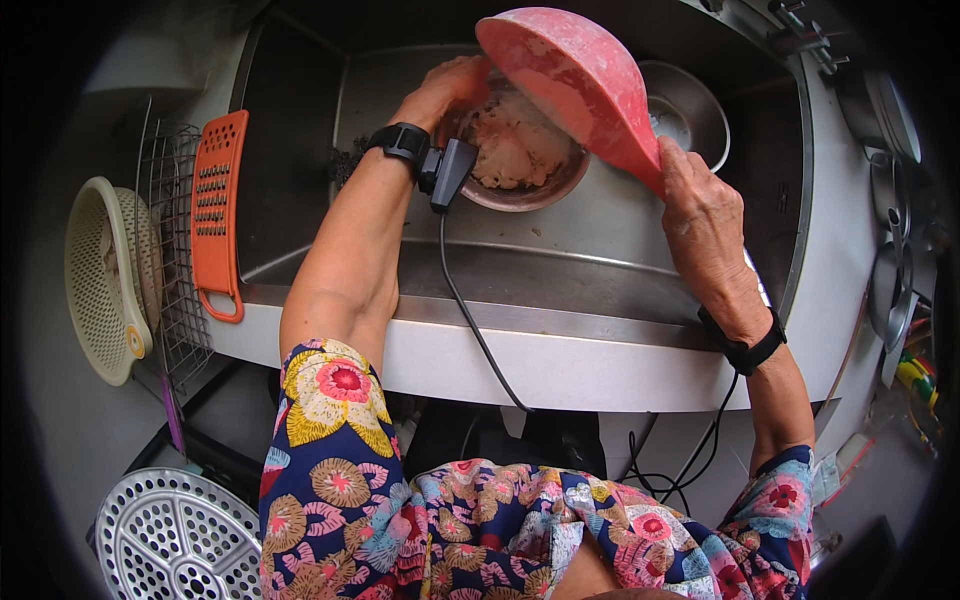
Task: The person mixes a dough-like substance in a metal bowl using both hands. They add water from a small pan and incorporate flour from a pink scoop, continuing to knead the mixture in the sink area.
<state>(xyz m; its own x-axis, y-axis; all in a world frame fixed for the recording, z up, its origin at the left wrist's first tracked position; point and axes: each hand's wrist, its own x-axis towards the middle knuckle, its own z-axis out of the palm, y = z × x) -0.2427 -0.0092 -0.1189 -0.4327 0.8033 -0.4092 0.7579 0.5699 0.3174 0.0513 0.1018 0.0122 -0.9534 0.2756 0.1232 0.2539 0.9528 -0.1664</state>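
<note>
A pink plastic scoop (585, 67), dusted with white powder, is tilted over a metal bowl (525, 199) in the sink. My right hand (701, 217) grips its handle at the right. Pale powder, which looks like flour, lies against the scoop's inner wall. Inside the bowl is a pale, lumpy mass (517, 146) with darker bits around it. At the bowl's far left rim, beside the scoop's lip, is my left hand (454, 86). Its fingers are blurred and partly hidden, so their grip is unclear.
A second metal bowl (694, 105) stands in the sink (622, 217) at right. An orange grater (217, 210) leans on the left edge by a wire rack (176, 277) and a plastic colander (94, 277). A cable (469, 315) hangs from my left wrist across the counter edge.
</note>
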